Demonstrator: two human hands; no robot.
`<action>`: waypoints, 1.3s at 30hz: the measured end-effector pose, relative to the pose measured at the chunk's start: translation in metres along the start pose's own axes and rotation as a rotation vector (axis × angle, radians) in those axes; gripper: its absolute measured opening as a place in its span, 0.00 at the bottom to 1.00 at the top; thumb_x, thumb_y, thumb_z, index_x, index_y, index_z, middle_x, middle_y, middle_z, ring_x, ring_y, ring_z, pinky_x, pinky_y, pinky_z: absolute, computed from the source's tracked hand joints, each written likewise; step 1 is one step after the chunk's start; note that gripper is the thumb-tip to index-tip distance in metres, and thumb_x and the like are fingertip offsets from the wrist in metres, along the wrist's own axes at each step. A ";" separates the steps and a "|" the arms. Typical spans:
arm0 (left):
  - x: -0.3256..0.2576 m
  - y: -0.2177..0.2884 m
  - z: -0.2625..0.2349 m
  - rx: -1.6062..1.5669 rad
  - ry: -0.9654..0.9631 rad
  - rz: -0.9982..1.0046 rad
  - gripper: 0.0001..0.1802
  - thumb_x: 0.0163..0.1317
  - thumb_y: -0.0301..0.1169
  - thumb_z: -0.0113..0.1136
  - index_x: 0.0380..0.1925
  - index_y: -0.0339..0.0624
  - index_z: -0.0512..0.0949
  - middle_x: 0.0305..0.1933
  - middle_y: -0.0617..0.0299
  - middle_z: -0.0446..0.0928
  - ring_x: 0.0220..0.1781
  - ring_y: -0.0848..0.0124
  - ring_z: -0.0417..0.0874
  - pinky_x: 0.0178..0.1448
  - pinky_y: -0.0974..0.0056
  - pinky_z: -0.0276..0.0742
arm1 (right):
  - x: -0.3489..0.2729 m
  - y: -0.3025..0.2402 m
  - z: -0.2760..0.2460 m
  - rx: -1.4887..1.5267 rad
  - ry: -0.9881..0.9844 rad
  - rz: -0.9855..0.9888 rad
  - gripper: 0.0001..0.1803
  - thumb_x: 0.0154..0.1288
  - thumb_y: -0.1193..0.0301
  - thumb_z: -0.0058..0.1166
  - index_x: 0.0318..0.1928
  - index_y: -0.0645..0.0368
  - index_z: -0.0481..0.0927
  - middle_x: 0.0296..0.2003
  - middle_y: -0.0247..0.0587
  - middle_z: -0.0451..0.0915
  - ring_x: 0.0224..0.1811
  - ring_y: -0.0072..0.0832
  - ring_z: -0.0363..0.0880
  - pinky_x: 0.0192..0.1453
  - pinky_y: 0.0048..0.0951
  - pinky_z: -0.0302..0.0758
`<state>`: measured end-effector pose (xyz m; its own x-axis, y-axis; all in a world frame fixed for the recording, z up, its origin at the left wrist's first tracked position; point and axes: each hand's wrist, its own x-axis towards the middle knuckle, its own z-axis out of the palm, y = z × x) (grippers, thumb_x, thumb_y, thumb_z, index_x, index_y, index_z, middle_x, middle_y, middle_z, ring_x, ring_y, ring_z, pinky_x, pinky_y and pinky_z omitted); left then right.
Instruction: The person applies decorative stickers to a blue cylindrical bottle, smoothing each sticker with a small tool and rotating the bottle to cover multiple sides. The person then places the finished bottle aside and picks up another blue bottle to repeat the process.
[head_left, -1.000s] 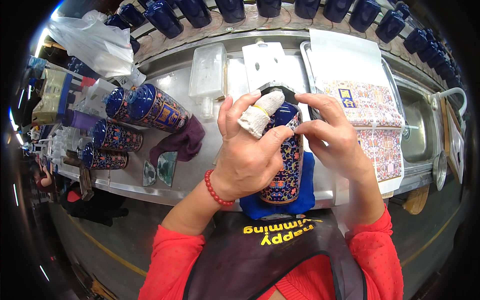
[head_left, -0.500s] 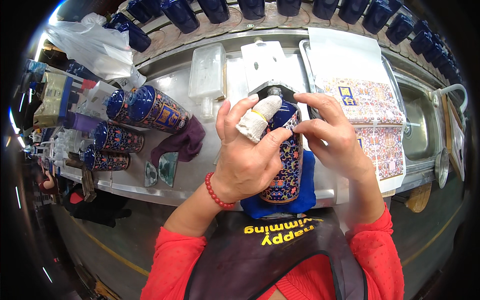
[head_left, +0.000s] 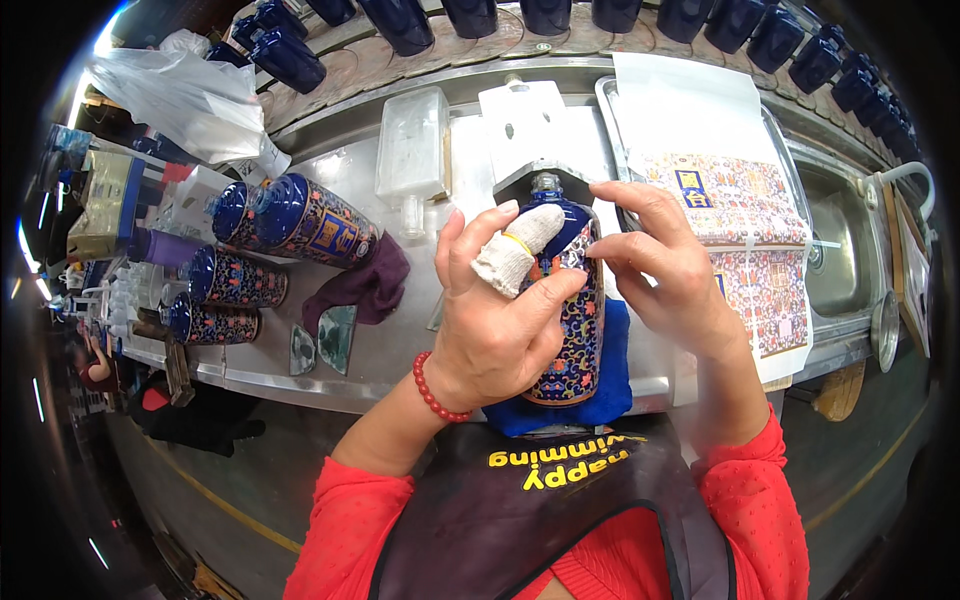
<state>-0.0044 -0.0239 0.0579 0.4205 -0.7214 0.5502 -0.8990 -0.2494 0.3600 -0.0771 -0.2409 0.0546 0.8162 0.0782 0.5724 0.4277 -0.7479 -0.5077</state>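
The patterned blue bottle (head_left: 570, 345) rested on a blue cloth (head_left: 617, 350), its left side partly hidden by the left hand (head_left: 500, 320); whether these fingers grasped it, I could not tell, nor whether the right hand (head_left: 665, 270), fingers bent beside it, pinched something

Head-height fisheye, looking down close

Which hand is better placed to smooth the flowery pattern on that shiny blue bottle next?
Probably the left hand: its white knitted finger cover lies over the bottle near its neck. The right hand reaches only the bottle's right edge.
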 end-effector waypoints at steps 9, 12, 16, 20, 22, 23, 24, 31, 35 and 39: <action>-0.002 -0.003 0.004 0.011 0.063 0.017 0.20 0.51 0.25 0.63 0.48 0.48 0.85 0.61 0.47 0.79 0.73 0.48 0.65 0.79 0.36 0.45 | -0.004 0.002 0.003 0.001 0.050 0.040 0.20 0.51 0.87 0.60 0.46 0.57 0.85 0.60 0.52 0.78 0.62 0.50 0.76 0.66 0.44 0.74; -0.003 0.000 0.003 -0.013 0.028 -0.003 0.20 0.52 0.25 0.62 0.47 0.48 0.85 0.61 0.46 0.79 0.73 0.48 0.65 0.79 0.37 0.45 | -0.004 0.000 0.000 0.018 0.090 0.070 0.22 0.51 0.88 0.59 0.47 0.57 0.85 0.60 0.53 0.78 0.63 0.50 0.76 0.66 0.44 0.74; -0.003 -0.003 0.003 -0.066 0.073 0.005 0.19 0.53 0.25 0.62 0.47 0.48 0.85 0.62 0.47 0.79 0.73 0.47 0.65 0.80 0.38 0.44 | 0.001 -0.005 -0.012 -0.015 0.072 0.018 0.21 0.53 0.88 0.57 0.46 0.57 0.86 0.61 0.53 0.77 0.62 0.51 0.76 0.65 0.44 0.75; -0.003 -0.009 0.004 -0.047 0.091 -0.028 0.18 0.54 0.25 0.62 0.47 0.49 0.85 0.63 0.48 0.79 0.73 0.47 0.65 0.80 0.39 0.43 | 0.007 -0.011 -0.015 -0.122 -0.062 -0.069 0.17 0.55 0.85 0.59 0.44 0.57 0.85 0.61 0.51 0.77 0.62 0.51 0.76 0.63 0.44 0.76; -0.003 -0.011 0.005 -0.040 0.081 -0.030 0.18 0.54 0.25 0.62 0.47 0.49 0.85 0.64 0.48 0.79 0.73 0.47 0.65 0.80 0.39 0.42 | 0.009 -0.014 -0.011 -0.112 -0.065 -0.066 0.15 0.55 0.83 0.60 0.43 0.56 0.85 0.61 0.50 0.77 0.61 0.51 0.76 0.63 0.45 0.76; -0.003 -0.012 0.006 -0.038 0.086 -0.028 0.18 0.54 0.25 0.62 0.47 0.49 0.85 0.64 0.48 0.79 0.73 0.47 0.65 0.80 0.39 0.42 | 0.009 -0.015 -0.009 -0.126 -0.079 -0.065 0.14 0.54 0.82 0.61 0.43 0.56 0.85 0.60 0.50 0.77 0.61 0.51 0.76 0.63 0.45 0.76; -0.003 -0.012 0.007 -0.038 0.091 -0.026 0.18 0.54 0.25 0.62 0.46 0.49 0.85 0.64 0.48 0.79 0.73 0.47 0.65 0.80 0.39 0.41 | 0.009 -0.016 -0.006 -0.095 -0.058 -0.062 0.15 0.53 0.80 0.62 0.43 0.57 0.85 0.60 0.50 0.77 0.61 0.51 0.76 0.62 0.45 0.76; -0.003 -0.013 0.008 -0.030 0.114 -0.017 0.18 0.54 0.25 0.62 0.46 0.50 0.85 0.64 0.49 0.79 0.73 0.47 0.65 0.80 0.39 0.42 | 0.006 -0.015 -0.007 -0.089 -0.092 -0.058 0.13 0.53 0.81 0.62 0.41 0.58 0.84 0.59 0.51 0.76 0.62 0.51 0.75 0.63 0.45 0.75; -0.004 -0.013 0.007 -0.022 0.103 -0.017 0.19 0.53 0.25 0.62 0.46 0.51 0.85 0.63 0.48 0.79 0.73 0.47 0.65 0.80 0.38 0.42 | 0.007 -0.015 -0.004 -0.065 -0.060 -0.051 0.12 0.52 0.82 0.60 0.39 0.59 0.84 0.59 0.51 0.76 0.62 0.51 0.75 0.63 0.46 0.75; -0.004 -0.013 0.007 -0.023 0.112 -0.012 0.19 0.53 0.25 0.62 0.47 0.51 0.85 0.63 0.48 0.79 0.73 0.47 0.64 0.80 0.38 0.43 | 0.006 -0.016 -0.005 -0.061 -0.081 -0.064 0.14 0.50 0.84 0.60 0.39 0.59 0.84 0.59 0.51 0.76 0.62 0.51 0.75 0.64 0.46 0.74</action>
<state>0.0052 -0.0222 0.0454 0.4434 -0.6418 0.6257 -0.8912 -0.2415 0.3839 -0.0812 -0.2320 0.0696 0.8176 0.1783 0.5475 0.4577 -0.7781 -0.4302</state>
